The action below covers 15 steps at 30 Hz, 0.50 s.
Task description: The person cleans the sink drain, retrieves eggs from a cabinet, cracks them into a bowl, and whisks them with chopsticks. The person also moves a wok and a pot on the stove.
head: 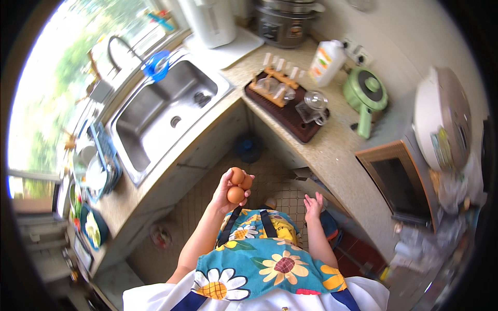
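Three brown eggs (236, 194) lie together in my left hand (221, 196), its fingers curled around them. I hold them in front of my flowered apron (280, 264), above the tiled floor. My right hand (313, 207) holds nothing, its fingers spread. It hangs in the air beside the front of the right-hand counter (338, 171). Beyond my left hand, the stainless steel sink (155, 124) is set into the left-hand counter.
A brown tea tray (288, 112) bears a wooden cup rack and a glass pitcher. Near it stand a green saucepan (365, 91), a white bottle (327, 62) and a microwave-like oven (400, 182) under a rice cooker (443, 120). A blue dish rack (103, 159) flanks the sink.
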Available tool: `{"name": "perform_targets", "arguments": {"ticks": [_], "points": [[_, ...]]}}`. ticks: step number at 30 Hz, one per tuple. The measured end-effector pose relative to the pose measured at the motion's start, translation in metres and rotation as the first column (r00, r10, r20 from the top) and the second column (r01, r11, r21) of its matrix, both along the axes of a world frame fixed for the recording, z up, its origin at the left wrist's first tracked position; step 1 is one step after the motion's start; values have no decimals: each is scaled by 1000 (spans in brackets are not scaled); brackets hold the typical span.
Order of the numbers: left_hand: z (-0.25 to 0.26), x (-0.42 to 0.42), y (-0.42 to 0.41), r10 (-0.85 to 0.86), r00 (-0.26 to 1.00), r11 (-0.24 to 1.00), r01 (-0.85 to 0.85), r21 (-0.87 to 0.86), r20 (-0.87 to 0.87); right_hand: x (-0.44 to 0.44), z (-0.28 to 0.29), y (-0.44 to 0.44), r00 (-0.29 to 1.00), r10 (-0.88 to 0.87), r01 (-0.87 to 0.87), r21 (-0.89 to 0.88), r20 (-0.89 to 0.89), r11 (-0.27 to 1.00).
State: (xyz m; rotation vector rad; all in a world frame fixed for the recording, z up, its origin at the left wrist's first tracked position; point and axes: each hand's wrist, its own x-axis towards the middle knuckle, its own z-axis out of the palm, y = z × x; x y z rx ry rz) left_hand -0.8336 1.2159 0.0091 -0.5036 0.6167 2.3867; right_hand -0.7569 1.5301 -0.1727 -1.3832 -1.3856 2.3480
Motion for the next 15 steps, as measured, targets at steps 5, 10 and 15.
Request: {"name": "perform_targets", "arguments": {"ticks": [5,10,15], "points": [[8,42,-18,304,952,952,-304,31,-17,-30,-2,-2,996,83,-79,-153,17,985],[12,85,-45,511,857,857,-503,111,-69,-58,-26,-3,990,40,-31,-70,133,997],[24,131,-86,648,754,760,-631,155,-110,-69,-63,42,931,132,-147,18,341,989]]}}
